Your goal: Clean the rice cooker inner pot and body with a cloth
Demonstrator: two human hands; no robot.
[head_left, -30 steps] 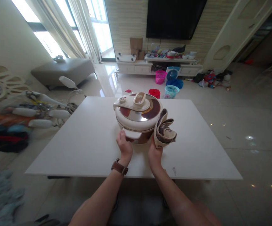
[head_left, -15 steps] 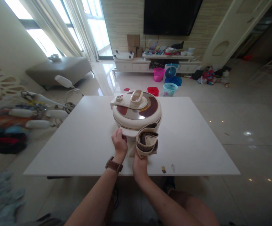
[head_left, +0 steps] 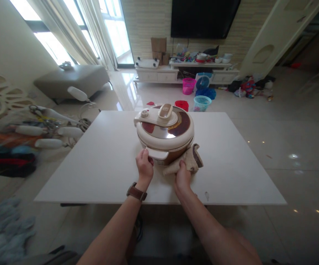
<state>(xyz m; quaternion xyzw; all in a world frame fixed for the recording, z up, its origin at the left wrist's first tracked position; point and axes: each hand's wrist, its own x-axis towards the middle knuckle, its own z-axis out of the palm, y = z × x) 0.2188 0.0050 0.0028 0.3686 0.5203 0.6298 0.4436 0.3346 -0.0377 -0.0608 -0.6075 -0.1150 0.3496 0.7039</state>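
Observation:
A cream and brown electric pressure cooker (head_left: 165,129) stands on the white table (head_left: 225,147), its lid on and its handle on top. My left hand (head_left: 145,165), with a brown watch on the wrist, is closed on the cooker's front side handle (head_left: 158,154). In my right hand (head_left: 183,176) is a folded beige and dark brown cloth (head_left: 191,158), held against the cooker's lower right side. Part of my right fingers is hidden by the cloth.
A small sticker (head_left: 207,195) lies near the table's front edge. Beyond the table stand a light blue basket (head_left: 202,103), a red bin (head_left: 181,106) and a pink basket (head_left: 188,86). White lamp arms (head_left: 49,143) are at the left.
My right hand has moved the cloth rightward, from in front of the cooker's handle to its lower right side. My left hand stays at the handle. The view has shifted slightly.

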